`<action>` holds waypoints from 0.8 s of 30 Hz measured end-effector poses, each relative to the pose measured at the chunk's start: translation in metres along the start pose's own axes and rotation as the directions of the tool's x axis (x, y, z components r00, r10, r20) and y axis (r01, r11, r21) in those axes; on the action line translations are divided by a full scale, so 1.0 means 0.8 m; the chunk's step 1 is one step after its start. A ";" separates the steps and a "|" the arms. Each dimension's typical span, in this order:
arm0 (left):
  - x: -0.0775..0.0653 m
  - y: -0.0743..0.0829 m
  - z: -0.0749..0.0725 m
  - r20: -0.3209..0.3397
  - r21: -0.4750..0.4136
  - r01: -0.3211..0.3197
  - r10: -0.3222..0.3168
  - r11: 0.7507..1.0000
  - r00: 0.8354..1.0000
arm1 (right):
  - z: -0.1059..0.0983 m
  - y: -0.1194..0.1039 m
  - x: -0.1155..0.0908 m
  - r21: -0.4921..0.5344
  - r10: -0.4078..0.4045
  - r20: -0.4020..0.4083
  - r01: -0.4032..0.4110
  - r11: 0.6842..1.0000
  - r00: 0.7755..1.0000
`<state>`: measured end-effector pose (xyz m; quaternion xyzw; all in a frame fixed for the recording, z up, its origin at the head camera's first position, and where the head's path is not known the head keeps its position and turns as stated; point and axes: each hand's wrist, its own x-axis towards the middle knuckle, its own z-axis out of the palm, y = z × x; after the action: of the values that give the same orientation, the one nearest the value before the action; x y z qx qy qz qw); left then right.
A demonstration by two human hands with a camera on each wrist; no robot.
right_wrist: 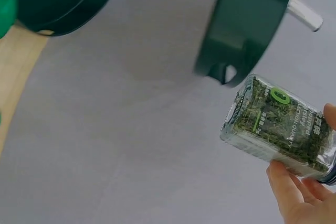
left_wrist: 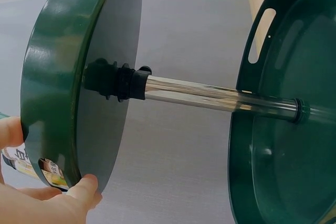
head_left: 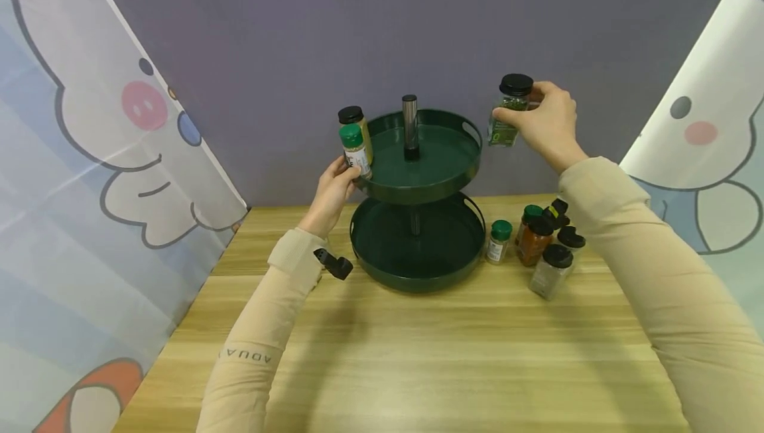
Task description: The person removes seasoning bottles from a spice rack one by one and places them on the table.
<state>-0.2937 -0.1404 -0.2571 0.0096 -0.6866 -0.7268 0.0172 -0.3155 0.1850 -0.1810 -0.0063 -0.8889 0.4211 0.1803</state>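
Observation:
My right hand (head_left: 552, 121) holds a square glass spice jar (head_left: 504, 131) of chopped green herb with a black cap, up in the air right of the upper tray. Its label, partly reading parsley, shows beside the fingers (right_wrist: 286, 182) in the right wrist view. My left hand (head_left: 334, 191) grips the left edge of the green upper tray (head_left: 442, 164), fingertips (left_wrist: 86, 184) reaching its underside in the left wrist view. Just inside that edge stand a green-capped spice jar (head_left: 356, 152) and a black-capped jar (head_left: 352, 115).
Below, on a metal post (head_left: 409, 118), sits the green lower tray (head_left: 418, 277). Right of it on the wooden table (head_left: 418, 360) are a green-capped jar (head_left: 497, 244), a red-orange spice jar (head_left: 533, 245), a black-capped clear jar (head_left: 549, 277) and others. A grey wall (head_left: 298, 35) stands behind.

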 end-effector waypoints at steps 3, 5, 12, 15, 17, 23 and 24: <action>-0.001 0.000 0.000 -0.002 -0.002 0.004 -0.004 1.000 1.000 | -0.001 0.011 0.000 -0.018 0.000 0.006 0.000 1.000 1.000; -0.001 0.001 0.000 -0.001 -0.004 0.012 -0.012 1.000 1.000 | -0.003 0.018 -0.002 -0.024 -0.008 0.009 0.009 1.000 1.000; -0.001 0.002 0.001 -0.006 -0.014 0.014 -0.014 1.000 1.000 | -0.001 0.038 -0.008 -0.026 -0.030 0.019 0.031 0.999 0.999; 0.000 0.002 0.002 0.005 -0.009 0.005 -0.005 1.000 1.000 | 0.001 0.046 -0.011 -0.027 -0.031 0.024 0.032 0.999 0.999; 0.001 0.002 0.003 0.010 -0.007 -0.002 0.002 1.000 1.000 | 0.001 0.051 -0.013 -0.025 -0.036 0.022 0.037 0.999 0.999; 0.001 0.003 0.001 0.011 -0.010 0.004 -0.004 1.000 1.000 | 0.007 0.063 -0.026 -0.019 -0.052 0.047 0.053 0.998 0.998; 0.001 0.002 -0.001 0.010 -0.008 0.006 -0.006 1.000 1.000 | 0.009 0.065 -0.029 -0.017 -0.054 0.053 0.055 0.998 0.997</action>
<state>-0.2941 -0.1412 -0.2552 0.0081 -0.6835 -0.7298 0.0115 -0.3032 0.2094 -0.2313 0.0273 -0.8970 0.4078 0.1684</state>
